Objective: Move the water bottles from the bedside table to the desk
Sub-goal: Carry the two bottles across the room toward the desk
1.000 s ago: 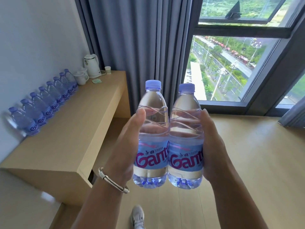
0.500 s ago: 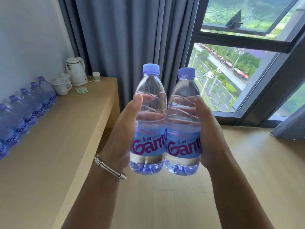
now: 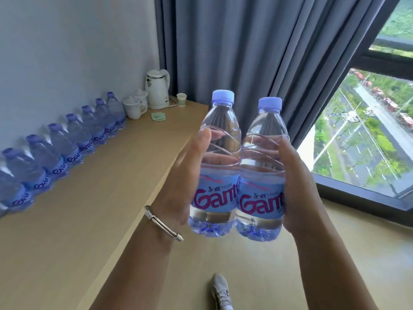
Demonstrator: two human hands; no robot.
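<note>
Two water bottles point(image 3: 238, 175) sit upright and side by side, walls touching, carried in the air in front of the chest. Left hand point(image 3: 185, 186) wraps the left bottle, right hand point(image 3: 299, 189) wraps the right one; each grip is clenched on its bottle at label height, thumbs across the clear upper part.

Change over the last second: the view has swung left and closed in. The worktop point(image 3: 107, 198) now fills the left of the frame, and its near edge lies just beside the left forearm, where it stood well off a moment ago. The window has slid to the right margin. The bottles hold the same pose between the hands throughout.

Row of bottles point(image 3: 67, 151) already stands along the wall on the worktop, ending near the cups point(image 3: 134, 106) and kettle point(image 3: 157, 88).

Reading: the carry is nearly over, and the set-down comes next. Bare wood lies in front of the row. Neither bottle is over the surface yet.
</note>
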